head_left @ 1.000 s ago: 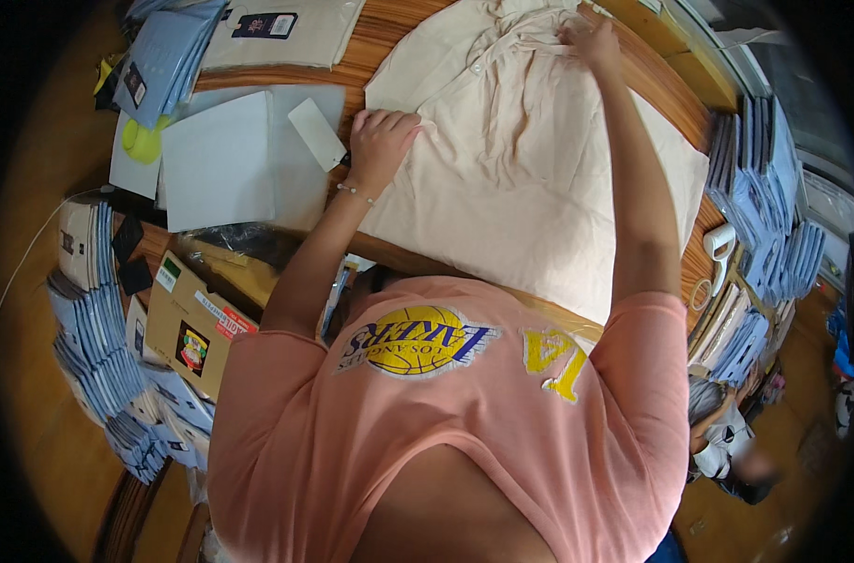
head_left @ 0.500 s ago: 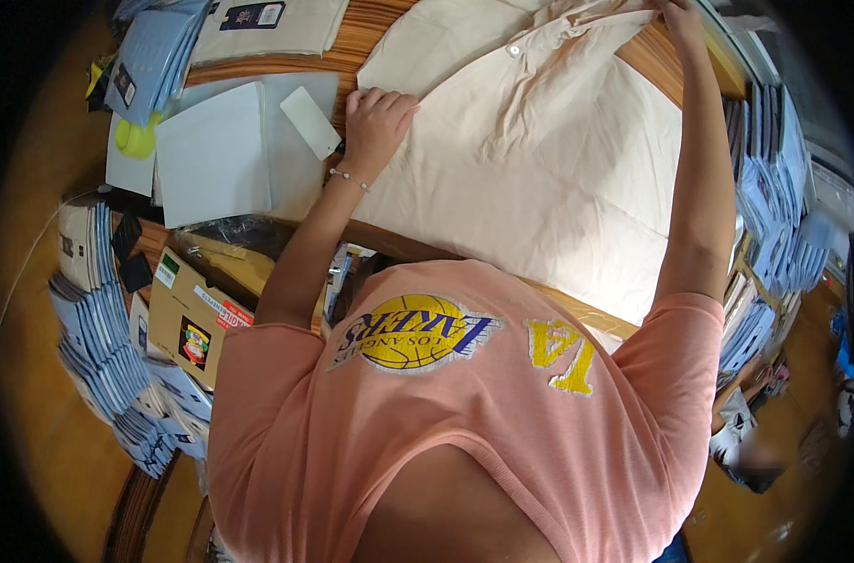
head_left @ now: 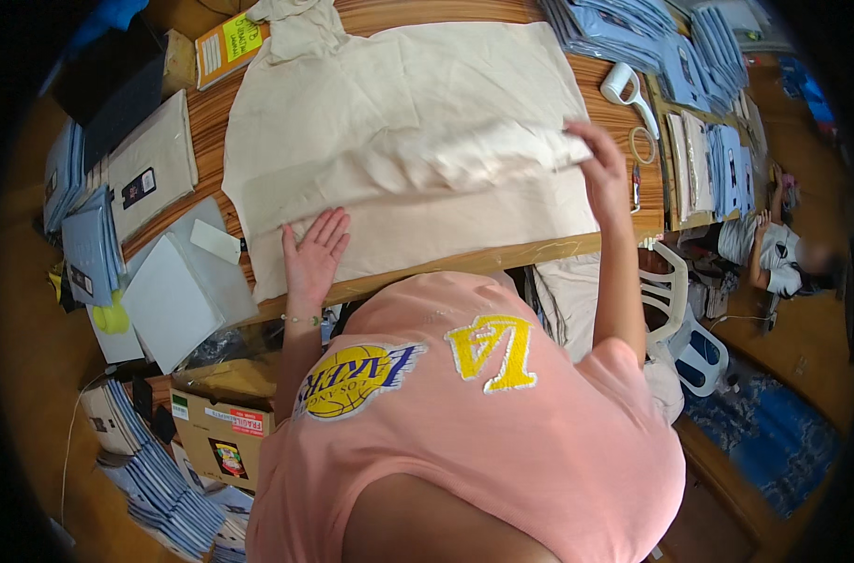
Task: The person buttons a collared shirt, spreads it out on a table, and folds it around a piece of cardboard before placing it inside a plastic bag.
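A cream shirt lies spread over the wooden table, with a loose raised fold running across its middle. My right hand grips the fold's right end near the table's right side, its fingers closed on the fabric. Palm up and fingers spread, my left hand rests on the shirt's near left part and holds nothing. At the far left the shirt is bunched up.
White sheets and a blank tag lie on the left. Along the right are a white-handled roller, a tape ring and packed blue shirts. A cardboard box stands lower left; another person is far right.
The shirt now lies across the table with a fold raised over it. My right hand has come nearer and lower; my left hand has opened, turned palm up and moved lower left.
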A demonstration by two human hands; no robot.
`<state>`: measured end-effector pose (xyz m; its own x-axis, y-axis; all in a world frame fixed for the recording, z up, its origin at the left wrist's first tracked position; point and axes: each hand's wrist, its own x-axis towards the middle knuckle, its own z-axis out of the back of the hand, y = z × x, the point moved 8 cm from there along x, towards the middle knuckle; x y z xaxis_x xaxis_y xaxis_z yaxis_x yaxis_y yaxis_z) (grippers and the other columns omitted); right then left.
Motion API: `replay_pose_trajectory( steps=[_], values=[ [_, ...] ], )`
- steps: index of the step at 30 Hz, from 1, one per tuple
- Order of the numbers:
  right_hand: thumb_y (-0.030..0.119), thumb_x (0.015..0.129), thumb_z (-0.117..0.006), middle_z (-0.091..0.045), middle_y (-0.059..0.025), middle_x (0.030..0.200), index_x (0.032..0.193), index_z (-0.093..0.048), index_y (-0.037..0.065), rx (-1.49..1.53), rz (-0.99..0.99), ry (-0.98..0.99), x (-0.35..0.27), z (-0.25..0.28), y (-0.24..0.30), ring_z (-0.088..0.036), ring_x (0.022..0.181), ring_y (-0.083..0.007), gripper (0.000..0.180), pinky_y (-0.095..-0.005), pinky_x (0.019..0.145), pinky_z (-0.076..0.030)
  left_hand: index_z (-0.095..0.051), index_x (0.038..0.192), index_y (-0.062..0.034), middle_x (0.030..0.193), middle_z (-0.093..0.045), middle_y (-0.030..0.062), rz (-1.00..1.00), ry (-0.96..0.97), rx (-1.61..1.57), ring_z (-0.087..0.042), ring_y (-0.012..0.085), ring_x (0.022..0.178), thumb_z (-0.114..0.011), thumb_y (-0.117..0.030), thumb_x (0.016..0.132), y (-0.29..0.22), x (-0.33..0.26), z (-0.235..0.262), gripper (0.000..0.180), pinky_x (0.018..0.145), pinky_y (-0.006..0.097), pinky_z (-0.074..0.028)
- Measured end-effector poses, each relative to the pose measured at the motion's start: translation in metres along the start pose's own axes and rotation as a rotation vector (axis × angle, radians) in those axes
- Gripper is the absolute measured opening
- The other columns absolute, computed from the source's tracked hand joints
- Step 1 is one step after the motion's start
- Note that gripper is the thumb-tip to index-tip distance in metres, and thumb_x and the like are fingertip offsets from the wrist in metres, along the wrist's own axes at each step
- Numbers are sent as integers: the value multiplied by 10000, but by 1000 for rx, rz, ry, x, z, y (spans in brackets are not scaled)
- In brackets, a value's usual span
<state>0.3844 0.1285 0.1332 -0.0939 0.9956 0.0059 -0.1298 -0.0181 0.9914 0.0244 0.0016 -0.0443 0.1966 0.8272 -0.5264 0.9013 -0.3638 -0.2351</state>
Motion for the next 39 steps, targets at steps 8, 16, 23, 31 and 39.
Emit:
replay_pose_trajectory(
  steps=[8,16,23,31,39],
  values=[
    [-183,687,-505,-561,-15,988,892,-588,34,-74,-135,109,-55,59,-128,-523,983,-114,310,-232,855,-416,-322,1320,12,1383,-329,171,-284,-105,-41,-278,320,1302,-472,-445,860,-20,-26,20,666,1094,464,-197],
    [-130,669,-512,-565,-32,807,839,-606,29,-322,-234,189,-55,70,-133,-493,708,-131,252,-226,677,-408,-432,1236,-6,1271,-494,143,-489,-535,44,-460,285,1186,-482,-240,902,-49,-53,94,411,1015,454,-353],
    [-72,699,-507,-548,-124,822,894,-635,47,-536,-119,142,-43,80,-135,-532,722,-238,262,-307,687,-436,-362,1266,-6,1317,-392,136,-866,-894,275,-367,269,1236,-512,-173,875,-46,-115,42,451,1019,425,-319],
    [34,733,-587,-555,-105,892,914,-636,57,-687,340,-86,7,55,-111,-514,873,-294,189,-384,765,-421,-625,957,1,956,-632,86,-715,166,1520,-583,172,880,-582,-92,840,106,69,-206,155,784,265,-441],
    [128,770,-594,-527,-70,909,955,-614,100,-835,405,-145,9,43,-132,-497,870,-246,189,-385,742,-380,-661,861,5,838,-638,118,-608,218,1973,-603,210,721,-630,-74,773,179,182,-228,122,680,291,-475]
  ],
)
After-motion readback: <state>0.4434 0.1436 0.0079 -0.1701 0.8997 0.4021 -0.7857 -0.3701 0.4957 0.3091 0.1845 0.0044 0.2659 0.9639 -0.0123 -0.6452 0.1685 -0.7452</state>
